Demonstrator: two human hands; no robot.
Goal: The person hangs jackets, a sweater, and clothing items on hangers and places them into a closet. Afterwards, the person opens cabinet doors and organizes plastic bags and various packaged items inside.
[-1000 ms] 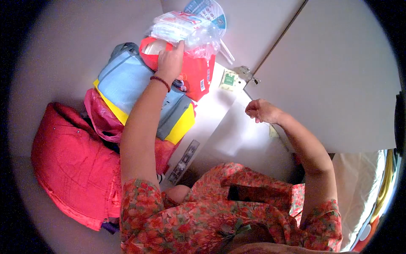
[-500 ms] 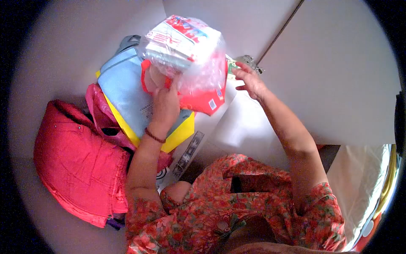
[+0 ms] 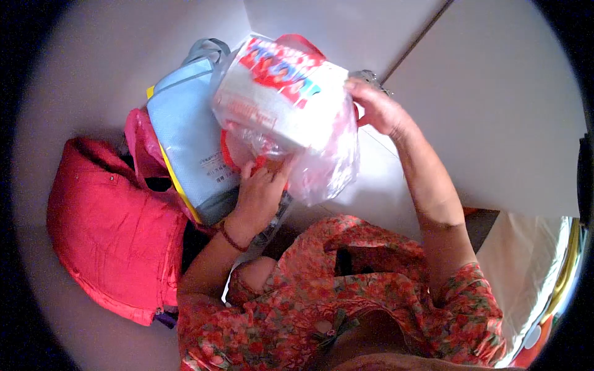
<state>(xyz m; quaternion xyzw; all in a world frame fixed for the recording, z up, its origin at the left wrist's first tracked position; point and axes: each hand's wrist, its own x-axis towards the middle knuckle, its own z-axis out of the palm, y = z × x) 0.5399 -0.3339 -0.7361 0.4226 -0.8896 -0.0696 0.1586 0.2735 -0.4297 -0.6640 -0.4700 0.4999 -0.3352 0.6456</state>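
A white box [image 3: 272, 102] with red and blue printing sits in a clear plastic bag [image 3: 328, 176], tilted, over a red bag [image 3: 301, 43] that is mostly hidden behind it. My left hand [image 3: 261, 195], a dark bead bracelet at its wrist, is closed on the red bag's near edge, below the box. At the upper right, my right hand [image 3: 380, 106] has its fingers curled over the side of the white box; its fingertips are partly hidden. Just left of the box leans a light blue bag [image 3: 185, 127] with grey handles and small print.
A yellow edge [image 3: 170, 170] shows behind the blue bag. Beside it are a pink bag [image 3: 142, 145] and a red padded garment [image 3: 114, 229]. White panels rise behind and to the right, with a metal hinge [image 3: 371, 79]. Pale fabric [image 3: 526, 266] lies at far right.
The box and its plastic have swung right and nearer, with the printed face turned more towards me. My left hand moved right and down. My right hand has gone from open beside the bag to the box's side.
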